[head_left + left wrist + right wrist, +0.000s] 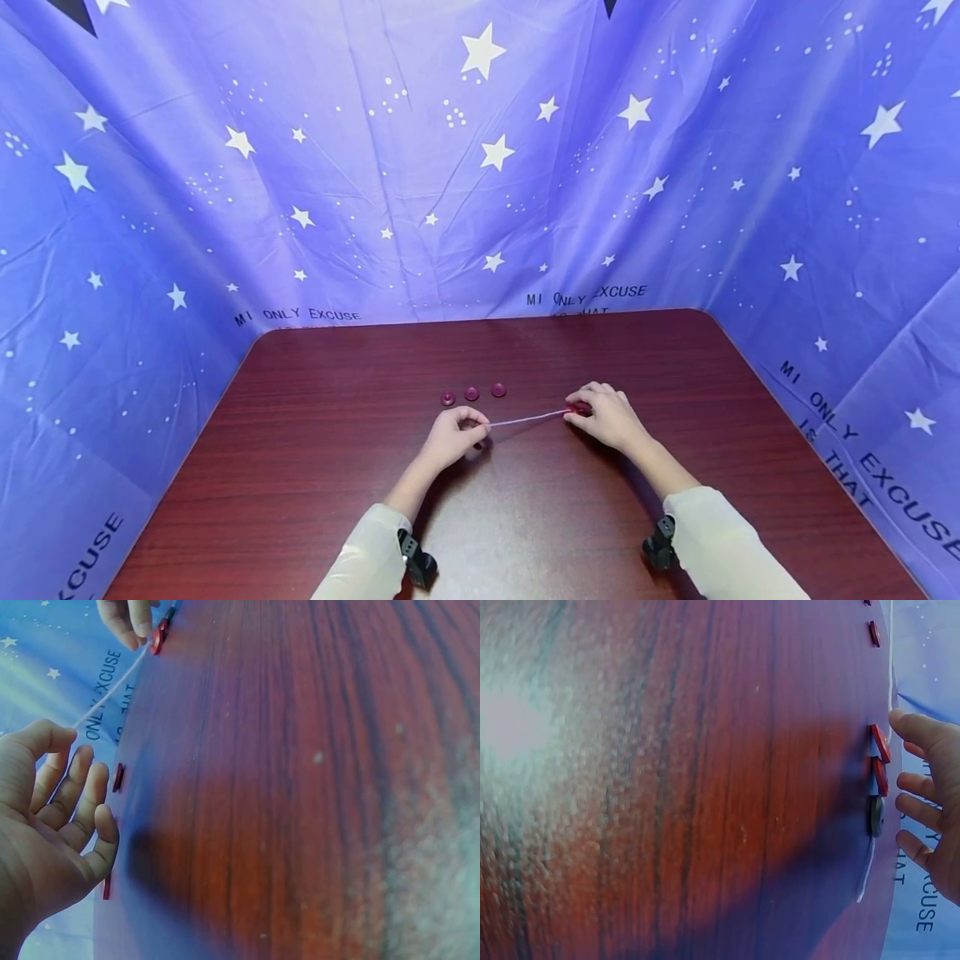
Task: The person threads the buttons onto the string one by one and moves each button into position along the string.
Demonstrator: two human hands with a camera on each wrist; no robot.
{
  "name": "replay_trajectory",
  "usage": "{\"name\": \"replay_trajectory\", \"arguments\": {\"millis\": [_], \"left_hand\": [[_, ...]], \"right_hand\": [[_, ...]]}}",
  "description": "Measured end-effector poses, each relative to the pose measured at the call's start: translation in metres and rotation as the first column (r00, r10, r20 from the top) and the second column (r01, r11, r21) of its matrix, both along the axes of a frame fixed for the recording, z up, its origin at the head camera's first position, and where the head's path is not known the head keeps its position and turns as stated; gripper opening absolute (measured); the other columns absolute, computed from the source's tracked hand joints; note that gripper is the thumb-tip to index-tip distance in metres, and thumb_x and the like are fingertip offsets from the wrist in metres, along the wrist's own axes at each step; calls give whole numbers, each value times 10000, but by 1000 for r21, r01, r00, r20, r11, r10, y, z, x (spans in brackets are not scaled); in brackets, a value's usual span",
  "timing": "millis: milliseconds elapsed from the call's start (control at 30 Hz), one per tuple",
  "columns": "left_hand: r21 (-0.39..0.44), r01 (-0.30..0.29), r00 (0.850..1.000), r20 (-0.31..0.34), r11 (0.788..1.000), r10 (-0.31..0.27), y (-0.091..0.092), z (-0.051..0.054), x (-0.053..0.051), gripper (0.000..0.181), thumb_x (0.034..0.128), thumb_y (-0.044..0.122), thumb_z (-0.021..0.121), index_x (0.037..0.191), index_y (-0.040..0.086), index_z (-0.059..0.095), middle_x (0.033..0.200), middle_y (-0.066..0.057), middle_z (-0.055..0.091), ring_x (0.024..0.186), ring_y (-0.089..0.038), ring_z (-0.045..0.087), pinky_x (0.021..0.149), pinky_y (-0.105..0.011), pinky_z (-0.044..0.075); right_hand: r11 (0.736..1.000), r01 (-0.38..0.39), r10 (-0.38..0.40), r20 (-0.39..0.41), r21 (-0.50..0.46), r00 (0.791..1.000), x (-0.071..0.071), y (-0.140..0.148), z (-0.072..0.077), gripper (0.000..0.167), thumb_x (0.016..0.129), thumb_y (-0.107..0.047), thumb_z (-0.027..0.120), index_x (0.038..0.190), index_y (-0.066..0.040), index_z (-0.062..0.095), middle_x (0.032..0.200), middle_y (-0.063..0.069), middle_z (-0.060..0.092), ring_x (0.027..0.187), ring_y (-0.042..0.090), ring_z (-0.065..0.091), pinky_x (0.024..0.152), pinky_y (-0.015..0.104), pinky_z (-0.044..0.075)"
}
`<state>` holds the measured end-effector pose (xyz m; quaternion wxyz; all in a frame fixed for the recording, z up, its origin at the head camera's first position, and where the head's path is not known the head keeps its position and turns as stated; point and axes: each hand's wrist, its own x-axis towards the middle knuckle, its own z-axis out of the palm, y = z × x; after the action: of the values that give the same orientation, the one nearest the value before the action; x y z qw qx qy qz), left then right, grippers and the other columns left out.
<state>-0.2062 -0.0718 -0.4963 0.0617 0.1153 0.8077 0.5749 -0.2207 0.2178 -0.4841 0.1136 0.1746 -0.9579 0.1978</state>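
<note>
1. Stretches a pale string point(527, 418) in a straight line across the middle of the table point(360, 375), between the left hand point(448, 435) and the right hand point(606, 417).
2. Pinches the string between left thumb and forefinger tips, with the other left fingers loosely bent and apart from one another.
3. Bears, near the right hand, two red discs point(880, 777) and a dark disc point(877, 817) close together in a row along the string, with a short tail point(865, 874) running out past the dark one.
4. Brings the right thumb tip right beside the string and red discs, with the other right fingers slightly spread; cannot tell whether pinching them or merely touching.
5. Has three maroon discs point(471, 393) in a loose row on the table, just beyond the left hand, apart from one another.
6. Shows dark reddish wood grain on the table, with rounded far corners.
7. Reveals pale sleeves point(731, 533) on both arms, with a black device point(658, 546) at each cuff.
8. Surrounds the table's far side and flanks with a blue-violet curtain point(420, 167), printed with white stars, dots and dark lettering.
</note>
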Motion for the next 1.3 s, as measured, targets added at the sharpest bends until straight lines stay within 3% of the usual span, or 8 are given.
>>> {"name": "replay_trajectory", "arguments": {"millis": [300,567,967,1000,1067,1300], "left_hand": [[-1,-11,1000,3,1000,11,0,1,1,121,818,100,652,890,2,654,777,-189,692,648,-251,677,549,-244,511],[7,-2,1000,-6,1000,2,2,2,0,120,820,98,652,888,-2,651,779,-203,686,642,-261,677,551,-226,504],[37,11,1000,-5,999,-11,4,5,-2,112,821,70,647,892,-16,649,780,-236,681,641,-313,671,536,-266,517],[39,16,1000,-9,999,-15,4,10,1,116,825,59,641,897,-31,645,785,-255,675,650,-346,667,540,-296,524],[39,15,1000,-10,999,-15,5,11,1,117,825,59,644,901,-29,645,785,-257,674,655,-362,664,525,-297,515],[1,22,999,-23,1000,-22,7,6,-2,105,824,74,636,898,1,651,769,-212,678,620,-274,668,518,-229,486]], "right_hand": [[998,-27,25,-27,-54,999,1,-9,5,260,783,-290,733,984,-127,708,950,18,659,962,259,598,784,432,426],[978,-108,106,-17,-178,994,2,-28,17,267,785,-237,737,1003,-87,704,942,18,684,832,171,590,746,350,477],[970,-168,172,9,-174,985,3,-53,24,237,811,-250,711,1000,-108,702,961,1,680,897,159,617,778,331,496],[969,-177,183,18,-174,983,4,-56,25,239,815,-254,706,1006,-108,701,970,3,679,916,164,621,789,337,499],[964,-199,208,32,-179,978,4,-61,25,235,825,-255,697,1010,-110,699,979,1,678,937,167,624,798,337,506],[952,-242,257,63,-187,964,8,-76,24,217,832,-258,685,1018,-146,698,983,-20,675,942,142,618,808,321,498]]}}
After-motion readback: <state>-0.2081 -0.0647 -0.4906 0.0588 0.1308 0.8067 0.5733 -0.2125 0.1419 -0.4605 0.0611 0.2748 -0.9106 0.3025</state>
